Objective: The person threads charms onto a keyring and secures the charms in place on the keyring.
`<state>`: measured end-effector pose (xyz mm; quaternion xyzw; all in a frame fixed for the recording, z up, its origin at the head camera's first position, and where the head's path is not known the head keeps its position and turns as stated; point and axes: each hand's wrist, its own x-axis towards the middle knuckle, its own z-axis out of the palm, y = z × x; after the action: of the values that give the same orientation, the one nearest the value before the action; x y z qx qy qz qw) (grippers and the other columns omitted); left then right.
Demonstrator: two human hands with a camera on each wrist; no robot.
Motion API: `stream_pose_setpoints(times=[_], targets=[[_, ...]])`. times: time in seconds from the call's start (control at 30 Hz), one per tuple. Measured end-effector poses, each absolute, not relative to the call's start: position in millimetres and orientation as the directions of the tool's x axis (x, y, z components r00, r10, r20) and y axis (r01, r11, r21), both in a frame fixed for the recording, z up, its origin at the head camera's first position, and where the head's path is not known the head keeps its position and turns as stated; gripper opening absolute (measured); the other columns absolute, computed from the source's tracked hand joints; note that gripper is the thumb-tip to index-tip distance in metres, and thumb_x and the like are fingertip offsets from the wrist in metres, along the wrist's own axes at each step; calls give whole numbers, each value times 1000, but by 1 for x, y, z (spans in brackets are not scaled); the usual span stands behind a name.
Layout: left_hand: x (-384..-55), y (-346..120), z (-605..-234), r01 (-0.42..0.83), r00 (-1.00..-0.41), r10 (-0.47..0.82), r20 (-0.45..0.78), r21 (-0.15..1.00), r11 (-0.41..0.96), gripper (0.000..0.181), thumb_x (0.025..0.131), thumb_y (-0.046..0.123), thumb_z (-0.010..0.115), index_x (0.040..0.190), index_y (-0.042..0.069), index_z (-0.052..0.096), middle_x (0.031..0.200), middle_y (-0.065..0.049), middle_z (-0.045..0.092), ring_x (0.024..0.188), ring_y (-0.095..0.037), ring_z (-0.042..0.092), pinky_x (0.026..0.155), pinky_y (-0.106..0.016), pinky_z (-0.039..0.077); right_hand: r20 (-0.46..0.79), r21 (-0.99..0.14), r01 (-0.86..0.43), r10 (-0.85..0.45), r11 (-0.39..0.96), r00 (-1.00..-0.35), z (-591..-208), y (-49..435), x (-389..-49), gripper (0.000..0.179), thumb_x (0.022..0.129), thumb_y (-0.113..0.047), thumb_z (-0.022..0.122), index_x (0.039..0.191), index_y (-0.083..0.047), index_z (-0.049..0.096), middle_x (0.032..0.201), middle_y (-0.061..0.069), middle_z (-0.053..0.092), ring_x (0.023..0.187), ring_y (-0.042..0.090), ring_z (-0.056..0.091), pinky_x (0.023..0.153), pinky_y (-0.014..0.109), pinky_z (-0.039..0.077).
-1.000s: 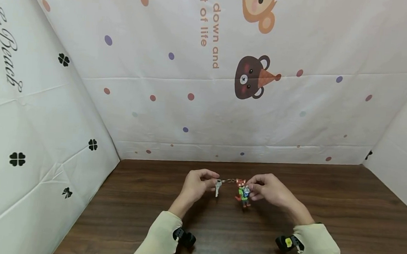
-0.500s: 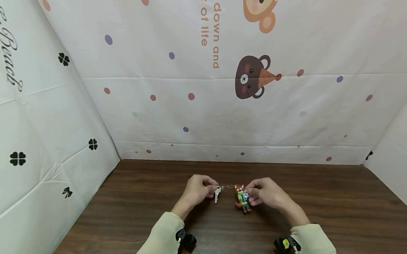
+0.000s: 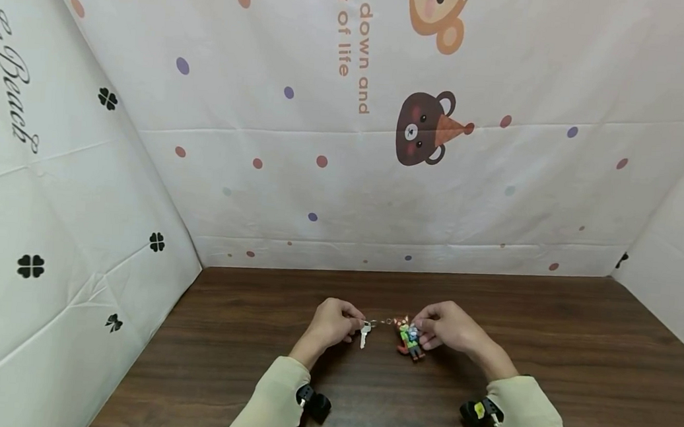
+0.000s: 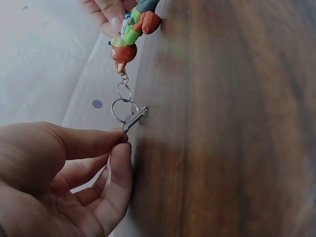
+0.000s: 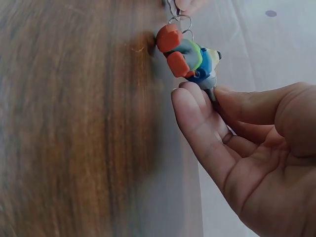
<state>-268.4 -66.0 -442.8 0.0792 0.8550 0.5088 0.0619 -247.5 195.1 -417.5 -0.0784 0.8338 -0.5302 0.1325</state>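
Note:
My left hand (image 3: 331,322) pinches a silver key (image 3: 364,334) by thumb and forefinger. In the left wrist view a split ring (image 4: 118,109) joins the key to a short chain (image 4: 124,90). At the chain's other end is a fox figurine (image 3: 408,338), red-orange with a bright green top. My right hand (image 3: 448,327) pinches the figurine at its side, where a small grey-and-blue part (image 5: 206,74) shows. The chain spans the gap between the two hands, just over the dark wooden table (image 3: 376,401). The figurine's feet are close to the tabletop; contact cannot be told.
A white cloth (image 3: 248,194) with dots and a bear print hangs behind the table. Cloth side walls stand at the left (image 3: 80,208) and right (image 3: 682,290). Black wrist cameras sit by both cuffs.
Both hands have come down and slightly nearer with the key and figurine between them. The figurine leans more, its feet swung to the right. Both grips stay the same.

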Motion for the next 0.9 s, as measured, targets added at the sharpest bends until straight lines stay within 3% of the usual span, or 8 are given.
stream_pose_setpoints(times=[0.3, 0.57, 0.77, 0.9], targets=[[-268, -66, -443, 100, -983, 182, -4, 825, 556, 10, 93, -1, 76, 85, 4, 80, 70, 1, 68, 49, -9, 52, 45, -23, 47, -128, -899, -8, -280, 438, -951, -419, 197, -248, 12, 104, 6, 60, 104, 12, 71, 89, 14, 69, 74, 21, 70, 68, 38, 63], [-265, -63, -442, 96, -987, 160, 2, 808, 582, 12, 91, -2, 77, 84, 8, 79, 65, 0, 64, 48, -8, 51, 45, -23, 46, -124, -839, -28, -241, 544, -963, -417, 203, -249, 13, 105, 2, 61, 103, 6, 73, 92, 11, 70, 78, 23, 69, 69, 40, 62], [-266, -69, -443, 87, -987, 158, -8, 809, 581, 8, 96, 6, 75, 90, 9, 79, 71, -1, 67, 55, -12, 58, 49, -27, 50, -108, -804, -41, -213, 593, -971, -414, 201, -249, 14, 106, -4, 62, 103, 3, 74, 92, 9, 70, 82, 24, 67, 69, 39, 60], [-266, -78, -441, 133, -990, 124, 68, 739, 661, 5, 97, 16, 77, 94, 15, 80, 83, -1, 73, 67, -14, 62, 63, -35, 53, -36, -769, -124, -236, 628, -971, -410, 198, -249, 17, 107, -13, 64, 107, 1, 75, 92, 8, 69, 82, 22, 64, 68, 39, 57]])
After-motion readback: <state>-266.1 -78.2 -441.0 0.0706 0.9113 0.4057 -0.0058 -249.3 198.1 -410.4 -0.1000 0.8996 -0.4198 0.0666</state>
